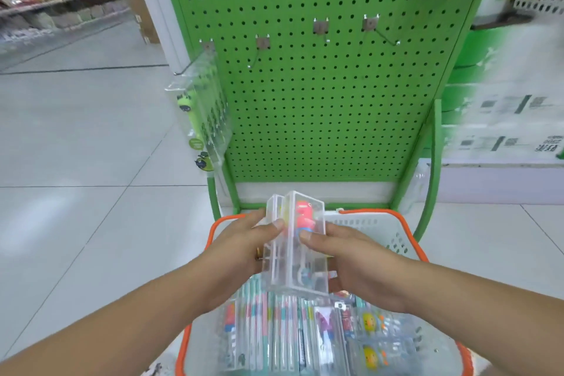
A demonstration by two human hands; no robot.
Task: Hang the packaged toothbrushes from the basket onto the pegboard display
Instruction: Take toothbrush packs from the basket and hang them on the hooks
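Two hands hold clear toothbrush packs above a basket in front of a green pegboard.

The left hand and right hand each curl their fingers round a small stack of clear packaged toothbrushes, thumbs pressed on the front; the nearest pack shows a pink cartoon figure. The stack is held just above a white basket with an orange rim, which holds more packs lying side by side. On the pegboard, green toothbrush packs hang from the leftmost hook; three other metal hooks are bare. Grey floor tiles lie to the left.
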